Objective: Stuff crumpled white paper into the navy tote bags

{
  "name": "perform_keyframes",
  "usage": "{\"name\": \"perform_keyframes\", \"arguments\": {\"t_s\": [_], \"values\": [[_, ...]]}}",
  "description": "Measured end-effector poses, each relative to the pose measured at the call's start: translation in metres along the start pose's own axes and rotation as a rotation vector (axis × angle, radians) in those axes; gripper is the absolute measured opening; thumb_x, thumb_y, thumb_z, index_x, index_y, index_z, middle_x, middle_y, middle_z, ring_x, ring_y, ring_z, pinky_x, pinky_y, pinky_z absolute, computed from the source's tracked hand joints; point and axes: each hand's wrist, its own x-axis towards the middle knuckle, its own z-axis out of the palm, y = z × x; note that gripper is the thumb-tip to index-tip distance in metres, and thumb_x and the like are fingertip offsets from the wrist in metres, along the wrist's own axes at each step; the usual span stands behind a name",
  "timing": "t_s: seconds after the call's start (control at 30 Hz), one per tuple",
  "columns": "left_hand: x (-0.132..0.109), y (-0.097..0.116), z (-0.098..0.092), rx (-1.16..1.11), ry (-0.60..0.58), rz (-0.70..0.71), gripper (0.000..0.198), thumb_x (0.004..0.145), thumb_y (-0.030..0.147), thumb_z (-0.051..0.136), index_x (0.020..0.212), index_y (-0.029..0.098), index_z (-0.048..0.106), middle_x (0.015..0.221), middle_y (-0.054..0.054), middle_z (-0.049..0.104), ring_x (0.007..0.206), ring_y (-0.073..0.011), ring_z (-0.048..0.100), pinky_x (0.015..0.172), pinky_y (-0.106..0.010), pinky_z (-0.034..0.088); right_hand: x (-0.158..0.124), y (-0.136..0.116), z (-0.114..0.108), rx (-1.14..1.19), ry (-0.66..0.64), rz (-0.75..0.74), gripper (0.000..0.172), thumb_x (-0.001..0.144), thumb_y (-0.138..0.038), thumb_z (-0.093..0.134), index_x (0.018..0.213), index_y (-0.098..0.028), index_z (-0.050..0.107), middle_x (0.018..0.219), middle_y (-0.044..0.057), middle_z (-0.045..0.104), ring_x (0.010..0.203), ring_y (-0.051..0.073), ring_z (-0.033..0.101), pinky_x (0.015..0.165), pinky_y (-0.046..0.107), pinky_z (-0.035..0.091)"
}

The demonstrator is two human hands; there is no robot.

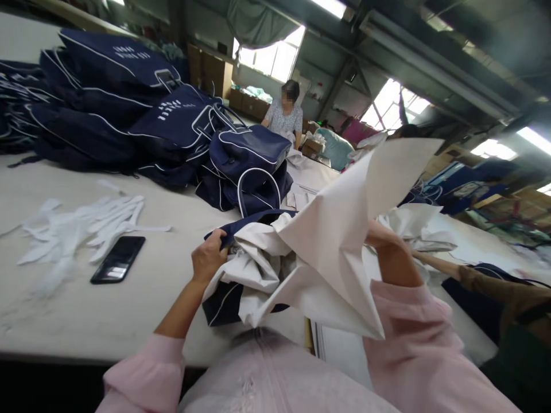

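My left hand (209,256) grips the navy edge of a navy tote bag (245,287), which is partly turned inside out and shows a large white lining (327,252). The white cloth rises in a stiff fold towards the upper right. My right forearm (394,255) reaches behind that fold, so my right hand is hidden. Both pink sleeves show at the bottom of the view.
On the long white worktable (107,321) lie a black smartphone (117,259), a loose bunch of white strips (81,232) and a tall pile of navy bags (129,97) with white piping. A seated co-worker (284,112) faces me beyond the pile. Another person's arm (434,264) reaches in at right.
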Motion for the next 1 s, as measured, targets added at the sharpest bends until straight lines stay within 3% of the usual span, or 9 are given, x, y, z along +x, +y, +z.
{"name": "perform_keyframes", "arguments": {"t_s": [0.13, 0.3, 0.4, 0.5, 0.67, 0.77, 0.83, 0.9, 1.0], "values": [[0.007, 0.015, -0.003, -0.107, -0.098, 0.025, 0.023, 0.08, 0.024, 0.056, 0.104, 0.025, 0.054, 0.071, 0.003, 0.056, 0.066, -0.0199, 0.057, 0.059, -0.028, 0.028, -0.052, 0.001, 0.008, -0.242, -0.129, -0.16, 0.049, 0.08, -0.061, 0.064, 0.111, -0.023, 0.07, 0.109, 0.013, 0.069, 0.097, 0.029, 0.066, 0.089, 0.041, 0.056], [0.001, 0.03, -0.015, -0.429, -0.152, 0.039, 0.018, 0.07, 0.029, 0.056, 0.086, 0.023, 0.049, 0.064, 0.005, 0.048, 0.06, -0.0161, 0.05, 0.058, -0.026, 0.034, -0.025, -0.018, 0.108, -0.583, -0.039, -0.441, 0.102, 0.071, -0.059, 0.076, 0.153, -0.021, 0.031, 0.151, 0.017, 0.039, 0.136, 0.037, 0.036, 0.115, 0.059, 0.025], [-0.015, 0.025, -0.022, -0.555, -0.172, 0.05, 0.023, 0.07, 0.039, 0.056, 0.083, 0.022, 0.048, 0.073, 0.004, 0.055, 0.069, -0.0165, 0.055, 0.063, -0.026, 0.043, 0.01, -0.018, 0.14, -0.678, -0.11, -0.625, 0.075, 0.076, -0.049, 0.071, 0.143, -0.029, 0.047, 0.147, 0.011, 0.043, 0.133, 0.036, 0.034, 0.108, 0.057, 0.028], [-0.03, 0.014, -0.018, -0.647, -0.16, 0.002, 0.033, 0.068, 0.049, 0.057, 0.085, 0.021, 0.05, 0.085, 0.0, 0.061, 0.086, -0.0211, 0.06, 0.078, -0.032, 0.051, 0.044, -0.009, 0.143, -0.703, -0.176, -0.7, 0.051, 0.077, -0.028, 0.064, 0.127, -0.031, 0.061, 0.137, 0.008, 0.049, 0.124, 0.032, 0.038, 0.095, 0.046, 0.037], [-0.028, 0.007, -0.009, -0.697, -0.148, -0.233, 0.043, 0.06, 0.053, 0.066, 0.08, 0.017, 0.057, 0.08, -0.009, 0.067, 0.079, -0.0262, 0.063, 0.069, -0.036, 0.054, 0.094, 0.013, 0.157, -0.763, -0.158, -0.594, 0.025, 0.089, -0.027, 0.055, 0.109, -0.021, 0.069, 0.133, 0.01, 0.048, 0.11, 0.027, 0.04, 0.088, 0.039, 0.04], [-0.033, 0.014, -0.029, -0.565, -0.005, -0.347, 0.034, 0.064, 0.046, 0.068, 0.077, 0.017, 0.056, 0.07, -0.005, 0.062, 0.071, -0.0251, 0.06, 0.066, -0.036, 0.049, 0.113, 0.018, 0.173, -0.768, -0.1, -0.552, 0.024, 0.092, -0.026, 0.052, 0.108, -0.021, 0.069, 0.133, 0.009, 0.048, 0.108, 0.026, 0.04, 0.088, 0.037, 0.04], [-0.051, 0.025, -0.048, -0.387, 0.219, -0.26, 0.019, 0.076, 0.035, 0.063, 0.081, 0.018, 0.055, 0.066, 0.0, 0.057, 0.064, -0.0197, 0.056, 0.066, -0.032, 0.045, 0.124, 0.016, 0.173, -0.732, -0.097, -0.54, 0.023, 0.09, -0.025, 0.055, 0.107, -0.021, 0.07, 0.13, 0.008, 0.05, 0.106, 0.024, 0.042, 0.087, 0.034, 0.04], [-0.077, 0.042, -0.058, -0.25, 0.394, 0.008, 0.007, 0.086, 0.023, 0.058, 0.081, 0.019, 0.054, 0.062, 0.003, 0.055, 0.057, -0.0144, 0.053, 0.063, -0.027, 0.043, 0.139, 0.011, 0.166, -0.688, -0.132, -0.516, 0.022, 0.084, -0.023, 0.061, 0.104, -0.02, 0.071, 0.126, 0.006, 0.052, 0.104, 0.022, 0.046, 0.085, 0.031, 0.04], [-0.106, 0.063, -0.052, -0.247, 0.306, 0.431, 0.014, 0.092, 0.017, 0.057, 0.078, 0.017, 0.056, 0.077, -0.003, 0.065, 0.074, -0.0163, 0.063, 0.077, -0.027, 0.049, 0.166, 0.002, 0.151, -0.603, -0.264, -0.472, 0.028, 0.076, -0.017, 0.066, 0.104, -0.018, 0.073, 0.121, 0.004, 0.056, 0.098, 0.019, 0.053, 0.083, 0.027, 0.041]]}}
